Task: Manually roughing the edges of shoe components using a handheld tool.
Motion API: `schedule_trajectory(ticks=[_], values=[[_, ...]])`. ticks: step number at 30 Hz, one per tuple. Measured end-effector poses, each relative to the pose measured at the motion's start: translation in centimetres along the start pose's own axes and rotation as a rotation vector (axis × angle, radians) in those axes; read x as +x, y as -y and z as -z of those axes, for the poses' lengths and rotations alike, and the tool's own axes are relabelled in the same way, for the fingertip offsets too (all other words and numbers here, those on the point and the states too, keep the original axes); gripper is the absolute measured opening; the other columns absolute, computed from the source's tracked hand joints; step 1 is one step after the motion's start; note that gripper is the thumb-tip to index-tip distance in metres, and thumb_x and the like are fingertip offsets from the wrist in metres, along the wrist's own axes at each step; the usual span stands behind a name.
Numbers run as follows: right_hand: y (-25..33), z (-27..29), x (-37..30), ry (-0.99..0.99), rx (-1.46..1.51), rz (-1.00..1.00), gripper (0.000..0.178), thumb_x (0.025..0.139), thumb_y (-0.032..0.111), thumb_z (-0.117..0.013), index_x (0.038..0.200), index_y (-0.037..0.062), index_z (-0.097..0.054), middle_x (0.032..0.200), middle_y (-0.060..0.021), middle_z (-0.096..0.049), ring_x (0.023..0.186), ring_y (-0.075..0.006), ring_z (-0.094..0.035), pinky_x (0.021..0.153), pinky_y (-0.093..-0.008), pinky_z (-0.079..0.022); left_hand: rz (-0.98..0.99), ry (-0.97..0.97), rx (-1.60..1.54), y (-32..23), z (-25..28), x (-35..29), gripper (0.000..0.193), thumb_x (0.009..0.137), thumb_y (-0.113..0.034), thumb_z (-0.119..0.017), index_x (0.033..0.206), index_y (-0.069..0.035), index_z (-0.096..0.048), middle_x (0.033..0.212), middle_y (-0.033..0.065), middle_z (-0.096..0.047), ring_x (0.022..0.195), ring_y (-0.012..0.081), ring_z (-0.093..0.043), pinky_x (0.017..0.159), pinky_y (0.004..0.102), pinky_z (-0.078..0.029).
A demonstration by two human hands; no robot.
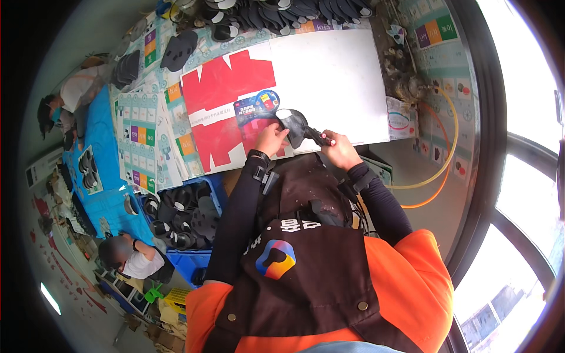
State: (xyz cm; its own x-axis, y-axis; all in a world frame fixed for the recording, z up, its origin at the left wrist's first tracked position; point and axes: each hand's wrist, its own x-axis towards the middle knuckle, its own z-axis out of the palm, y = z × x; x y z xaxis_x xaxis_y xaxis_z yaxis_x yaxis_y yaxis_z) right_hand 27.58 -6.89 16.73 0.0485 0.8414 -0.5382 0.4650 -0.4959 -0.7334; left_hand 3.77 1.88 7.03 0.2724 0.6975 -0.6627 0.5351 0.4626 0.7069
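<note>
My left hand (271, 140) pinches the edge of a dark insole (298, 128) with a pale oval patch at one end. The insole is held over the near edge of a white board (332, 76). To its right, my right hand (341, 152) is closed around a slim dark tool (319, 138) with red bits by the fingers; its exact kind is unclear. The tool's tip meets or overlaps the insole's right side. Just beyond my left hand, a blue and red printed card (254, 107) lies on red cut-out shapes (235, 73) on the board.
Stacks of dark insoles (259, 16) line the table's far edge. A blue crate (220, 191) of insoles stands at my left, beside printed sheets (138, 132). Yellow hose (454, 126) and orange hose (445, 170) loop at right. Two people work along a blue-covered table (109, 159).
</note>
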Motion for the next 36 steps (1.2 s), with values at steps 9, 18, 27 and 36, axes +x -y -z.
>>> schedule_trajectory(ticks=[9,18,27,36], values=[[-0.8,0.5,-1.2,-0.108,-0.064,-0.059,0.026,0.081,0.011,-0.057,0.103,-0.0007,-0.065,0.087,-0.033,-0.066,0.092,-0.0517,-0.064,0.082,-0.0554,-0.05,0.012,0.028,0.085,0.0,-0.2,1.2,0.059,0.098,-0.027,-0.072,0.134,0.013,-0.049,0.106,0.0216,-0.073,0.082,0.0242,-0.077,0.065,0.0327,-0.062],[-2.6,-1.0,-2.7,-0.138,0.028,-0.031,0.027,0.08,0.012,-0.062,0.103,-0.0004,-0.063,0.08,-0.0299,-0.064,0.085,-0.0508,-0.065,0.076,-0.0537,-0.051,0.057,0.031,0.028,0.6,-0.3,1.0,0.053,0.1,-0.018,-0.067,0.137,0.015,-0.048,0.101,0.0208,-0.073,0.078,0.0236,-0.076,0.063,0.0333,-0.06],[-1.6,-2.8,-3.4,0.008,-0.034,-0.026,0.025,0.084,0.014,-0.059,0.105,0.0011,-0.063,0.087,-0.0278,-0.068,0.088,-0.0483,-0.067,0.081,-0.0532,-0.053,-0.372,-0.514,0.694,1.2,1.9,2.2,0.027,0.093,-0.012,-0.064,0.119,-0.006,-0.067,0.106,0.0162,-0.071,0.106,0.0365,-0.065,0.093,0.0482,-0.05],[-0.9,-5.9,-4.4,-0.055,0.074,-0.002,0.025,0.084,0.01,-0.054,0.106,0.0,-0.062,0.089,-0.0286,-0.068,0.089,-0.0486,-0.066,0.081,-0.055,-0.052,-0.763,0.494,1.372,-9.7,-2.2,7.8,0.01,0.085,-0.021,-0.076,0.093,-0.015,-0.08,0.097,0.0041,-0.076,0.109,0.0245,-0.063,0.098,0.0437,-0.042]])
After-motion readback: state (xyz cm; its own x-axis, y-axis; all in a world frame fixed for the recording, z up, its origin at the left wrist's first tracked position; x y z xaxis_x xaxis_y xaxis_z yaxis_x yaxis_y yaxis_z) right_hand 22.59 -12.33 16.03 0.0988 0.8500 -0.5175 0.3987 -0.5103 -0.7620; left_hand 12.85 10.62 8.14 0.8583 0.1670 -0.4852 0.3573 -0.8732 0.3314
